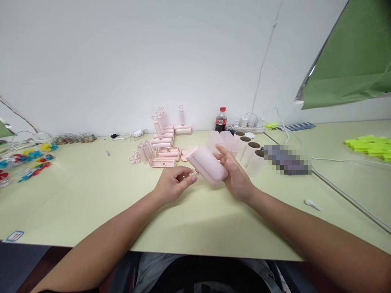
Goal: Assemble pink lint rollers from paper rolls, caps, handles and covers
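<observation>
A pale pink lint roller head (206, 162) hangs tilted above the table, slightly blurred. My right hand (236, 175) grips it by its right end, thumb and fingers around the end. At its lower left side, my left hand (172, 185) is closed in a pinch on a small part where the head has a round fitting. Its fingers hide most of that part. Behind my left hand lie open pink roller holders (163, 163), upright handles (145, 151) and small pink loops (134, 157). Translucent pink covers (222, 140) stand behind the roller.
Paper rolls (255, 162) stand to the right of my right hand. Assembled lint rollers (161, 140) sit near the wall, with a cola bottle (221, 120) and a power strip (249, 127). A white cable (345, 198) crosses the right side; a small white object (313, 204) lies nearby.
</observation>
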Demonstrator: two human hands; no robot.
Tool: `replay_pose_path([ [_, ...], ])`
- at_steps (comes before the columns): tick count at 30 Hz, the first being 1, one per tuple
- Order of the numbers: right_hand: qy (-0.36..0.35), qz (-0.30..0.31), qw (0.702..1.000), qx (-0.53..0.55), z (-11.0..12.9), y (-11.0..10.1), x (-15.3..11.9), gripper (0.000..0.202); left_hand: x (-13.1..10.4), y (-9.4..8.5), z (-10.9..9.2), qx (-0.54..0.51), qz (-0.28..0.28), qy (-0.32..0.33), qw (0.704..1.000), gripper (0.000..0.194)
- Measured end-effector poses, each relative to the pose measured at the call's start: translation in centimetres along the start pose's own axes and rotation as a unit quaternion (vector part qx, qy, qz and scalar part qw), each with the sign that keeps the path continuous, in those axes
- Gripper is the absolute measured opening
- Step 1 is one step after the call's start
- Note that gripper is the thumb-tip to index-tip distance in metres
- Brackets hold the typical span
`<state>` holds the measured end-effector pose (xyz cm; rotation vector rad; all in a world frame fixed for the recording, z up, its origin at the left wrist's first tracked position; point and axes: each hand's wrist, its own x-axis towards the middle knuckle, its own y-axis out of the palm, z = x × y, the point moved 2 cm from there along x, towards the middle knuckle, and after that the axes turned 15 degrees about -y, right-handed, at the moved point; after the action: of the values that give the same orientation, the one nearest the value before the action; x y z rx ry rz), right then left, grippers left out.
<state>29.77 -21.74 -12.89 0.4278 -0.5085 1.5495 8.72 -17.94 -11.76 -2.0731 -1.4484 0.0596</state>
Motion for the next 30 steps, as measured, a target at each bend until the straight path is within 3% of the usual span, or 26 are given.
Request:
replay_pose_path([
  [3,0.010,-0.022,0.998,0.053,-0.7,-0.3,0.1,0.062,0.2,0.0,0.1,-0.150,-0.031,-0.042,0.987,0.031],
  [7,0.028,0.059,0.998,0.022,-1.3,0.6,-0.6,0.052,0.5,0.0,0.0,-0.290,-0.022,-0.098,0.952,0.044],
  [12,0.039,0.202,0.979,-0.005,-0.7,2.6,-2.0,0.045,0.8,0.2,-0.1,-0.315,-0.037,-0.143,0.938,0.052],
  [17,0.040,0.292,0.951,-0.094,0.3,3.6,-2.4,0.031,0.6,1.0,-0.5,-0.339,-0.035,-0.170,0.925,0.055],
  [20,0.046,0.290,0.944,-0.149,0.4,4.1,-2.4,0.026,0.4,1.5,-0.9,-0.352,-0.034,-0.177,0.919,0.053],
  [26,0.049,0.225,0.957,-0.175,0.0,4.6,-2.5,0.029,0.2,1.5,-1.4,-0.353,-0.007,-0.157,0.922,0.053],
  [30,0.043,0.214,0.948,-0.231,0.5,4.2,-2.2,0.032,0.6,0.2,-1.1,-0.398,-0.057,-0.117,0.908,0.062],
])
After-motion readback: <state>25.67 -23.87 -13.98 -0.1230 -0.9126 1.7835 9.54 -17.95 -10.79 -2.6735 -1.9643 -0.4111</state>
